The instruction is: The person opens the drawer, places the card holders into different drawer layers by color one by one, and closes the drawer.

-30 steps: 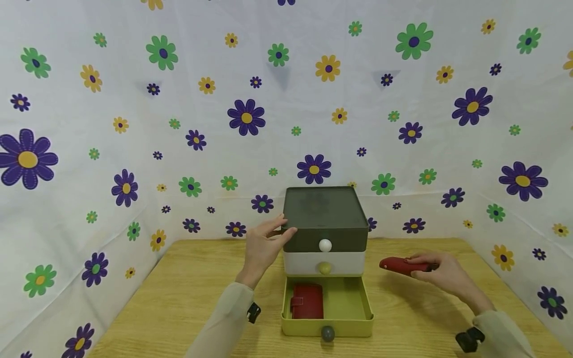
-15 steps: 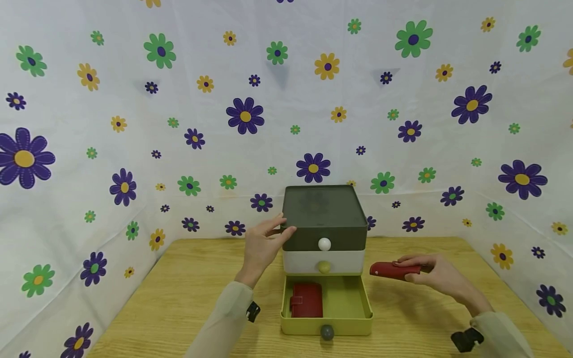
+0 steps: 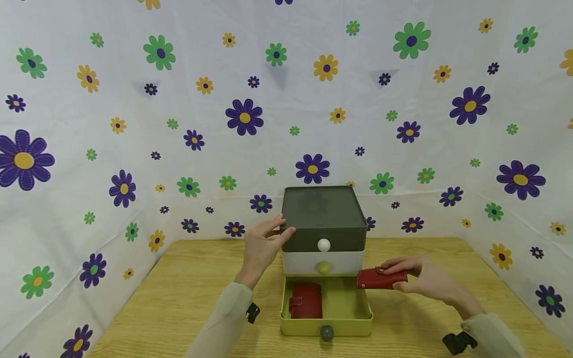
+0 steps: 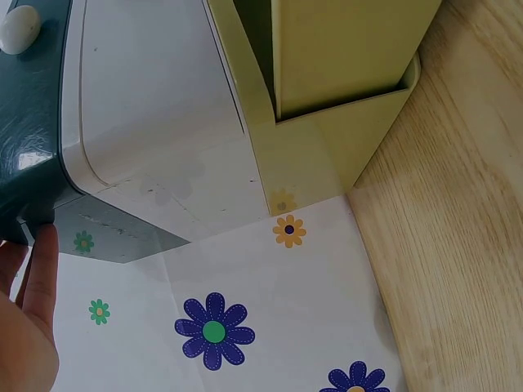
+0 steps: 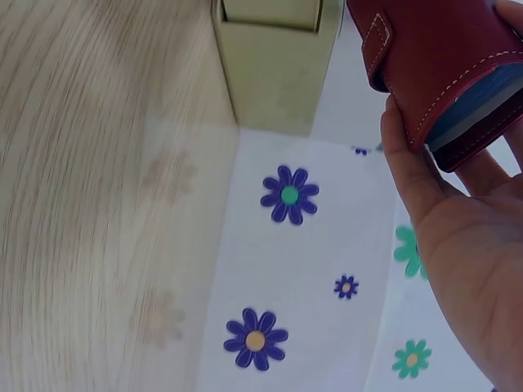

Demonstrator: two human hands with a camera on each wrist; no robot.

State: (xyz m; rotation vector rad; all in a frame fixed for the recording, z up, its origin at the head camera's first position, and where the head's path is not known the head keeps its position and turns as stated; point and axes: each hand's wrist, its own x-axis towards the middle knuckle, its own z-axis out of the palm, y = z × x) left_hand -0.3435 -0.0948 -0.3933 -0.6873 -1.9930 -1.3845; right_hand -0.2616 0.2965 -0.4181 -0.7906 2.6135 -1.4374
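My right hand (image 3: pixel 427 279) pinches a red leather wallet (image 3: pixel 380 278) with a snap strap and stitched edges. It hangs over the right rim of the pulled-out bottom drawer (image 3: pixel 327 326), which is yellow-green with a grey knob. A bluish lining or contents shows at the open end of that wallet (image 5: pixel 458 61) in the right wrist view. Another red wallet (image 3: pixel 307 301) lies in the drawer's left half. With fingers fairly straight, my left hand (image 3: pixel 261 248) touches the left front corner of the dark green top drawer (image 3: pixel 295 240); its fingertips meet the side in the left wrist view.
A white middle drawer (image 3: pixel 300 262) with a yellow-green knob sits pushed in between the two others. The stack stands on a wooden table (image 3: pixel 201 288). Behind and at both sides hangs a white cloth (image 3: pixel 201 169) printed with flowers.
My right hand has carried the red wallet leftward, from above the table to the open drawer's right rim. The left hand keeps its place on the drawer unit.
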